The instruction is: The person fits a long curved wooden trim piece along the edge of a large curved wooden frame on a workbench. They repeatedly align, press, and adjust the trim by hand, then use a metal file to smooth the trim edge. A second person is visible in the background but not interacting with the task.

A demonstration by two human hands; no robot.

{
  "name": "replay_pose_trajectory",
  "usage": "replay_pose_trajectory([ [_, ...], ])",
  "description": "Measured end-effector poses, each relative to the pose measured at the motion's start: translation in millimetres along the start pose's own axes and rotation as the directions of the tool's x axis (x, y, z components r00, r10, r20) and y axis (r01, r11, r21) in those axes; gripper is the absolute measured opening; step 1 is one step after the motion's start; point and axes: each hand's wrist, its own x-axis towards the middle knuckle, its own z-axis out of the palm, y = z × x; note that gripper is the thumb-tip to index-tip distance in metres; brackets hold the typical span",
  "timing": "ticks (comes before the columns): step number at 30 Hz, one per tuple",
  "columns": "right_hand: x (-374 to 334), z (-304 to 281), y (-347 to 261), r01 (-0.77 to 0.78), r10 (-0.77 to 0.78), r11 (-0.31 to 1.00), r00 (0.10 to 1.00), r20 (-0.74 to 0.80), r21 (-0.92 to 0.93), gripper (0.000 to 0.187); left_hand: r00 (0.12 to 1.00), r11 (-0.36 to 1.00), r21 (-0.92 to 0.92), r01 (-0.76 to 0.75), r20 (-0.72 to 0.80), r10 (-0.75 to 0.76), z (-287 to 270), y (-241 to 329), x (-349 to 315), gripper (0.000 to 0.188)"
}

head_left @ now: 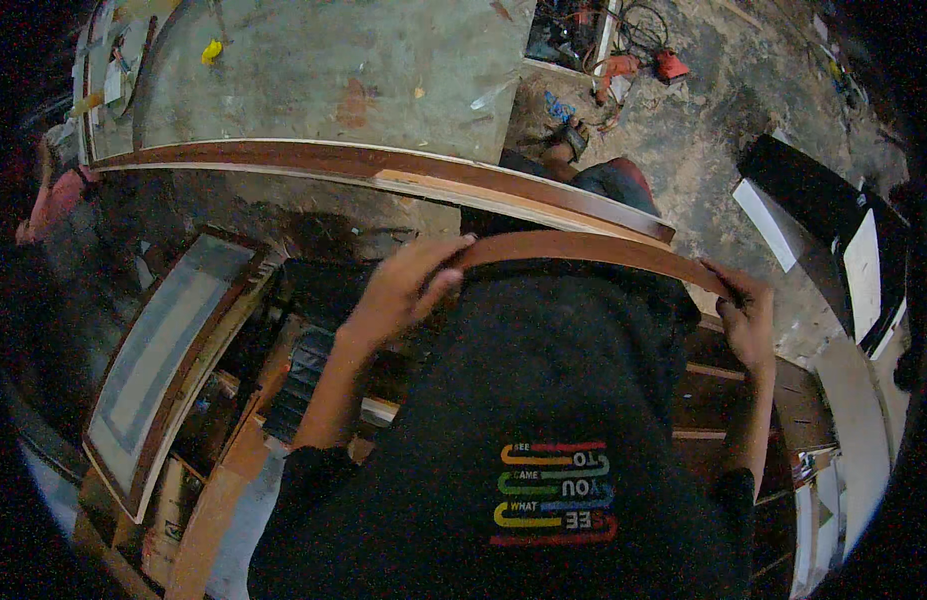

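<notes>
Across the front of my body runs a brown wooden strip [583, 246], its curve partly from the lens. My left hand [408, 285] grips its left end, thumb below and fingers over the top. At the other end my right hand [748, 320] is closed around it, with the fingertips partly in shadow. Just beyond lies a longer brown wooden piece with pale edges [403, 180], along the near edge of a greyish-green worktable [313, 80]. The long piece reaches past the table's right corner.
A framed panel [173, 350] leans at the left. A person's pink sleeve [68, 195] shows at far left; another person's bent leg [618, 185] is beyond the strip. A red-orange power tool [618, 75] with cables lies on the floor. Black and white boards [813, 200] stand right.
</notes>
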Motion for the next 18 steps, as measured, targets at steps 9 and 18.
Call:
replay_pose_trajectory([
  [9,16,17,5,0.215,-0.203,0.932,0.977,0.069,-0.292,0.044,0.857,0.793,0.609,-0.024,-0.396,0.33,-22,-8,58,0.028],
  [18,5,23,67,0.313,-0.314,0.881,0.948,0.058,-0.356,0.043,0.752,0.885,0.465,0.03,-0.593,0.287,56,-24,74,0.015],
])
